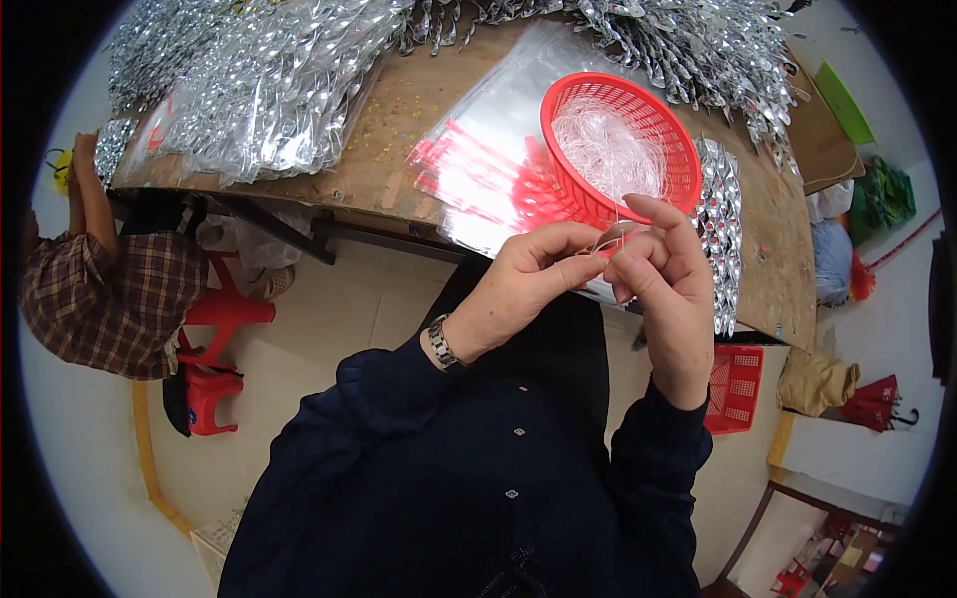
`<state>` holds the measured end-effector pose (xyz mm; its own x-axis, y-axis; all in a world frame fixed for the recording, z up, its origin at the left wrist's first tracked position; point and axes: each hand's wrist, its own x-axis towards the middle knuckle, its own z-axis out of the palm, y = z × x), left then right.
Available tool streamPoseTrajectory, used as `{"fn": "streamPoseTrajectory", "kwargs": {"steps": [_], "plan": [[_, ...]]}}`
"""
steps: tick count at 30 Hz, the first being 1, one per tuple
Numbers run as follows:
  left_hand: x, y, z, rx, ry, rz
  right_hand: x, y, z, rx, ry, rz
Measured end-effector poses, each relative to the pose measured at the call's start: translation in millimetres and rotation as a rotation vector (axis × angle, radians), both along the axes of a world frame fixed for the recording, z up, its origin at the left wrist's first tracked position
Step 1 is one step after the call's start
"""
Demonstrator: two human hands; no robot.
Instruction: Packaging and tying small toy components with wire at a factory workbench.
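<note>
In front of my chest, my left hand (513, 284) and my right hand (673, 289) meet with fingertips nearly touching. Both pinch a thin pale string (620, 235), which makes a small loop above the fingertips. A bit of red shows between the fingers; I cannot make out what it is. Just beyond the hands, a red plastic basket (560, 177) holds a tangle of pale string (608, 140). Under and beside it lie clear plastic bags (498, 100) with red printed parts. To the right of the basket are twisted silver foil strips (720, 229).
The wooden table (399, 130) carries bagged silver foil strips (269, 100) at left and a heap of loose ones (688, 45) at the back. A person (110, 299) in a checked shirt sits at left by red stools (214, 399). Another red basket (733, 389) stands below the table's right side.
</note>
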<state>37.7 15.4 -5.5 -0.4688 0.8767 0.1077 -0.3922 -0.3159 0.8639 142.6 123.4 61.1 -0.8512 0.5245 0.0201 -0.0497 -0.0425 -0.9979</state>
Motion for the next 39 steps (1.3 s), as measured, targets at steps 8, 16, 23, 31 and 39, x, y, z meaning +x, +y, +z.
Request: {"fn": "streamPoseTrajectory", "kwargs": {"steps": [8,16,23,31,39], "plan": [[3,-1,-3,-0.011,0.059,0.009,5,11,-6,-0.025,0.039,0.044],[4,-6,-5,-0.069,0.178,-0.038,11,12,0,0.012,-0.074,-0.005],[8,-5,-5,-0.033,0.347,0.034,18,18,3,0.055,-0.100,0.033],[5,-4,1,0.008,0.493,0.066,24,19,7,0.122,-0.154,0.039],[7,-2,13,0.026,0.181,0.005,27,18,10,0.219,-0.156,0.038]]}}
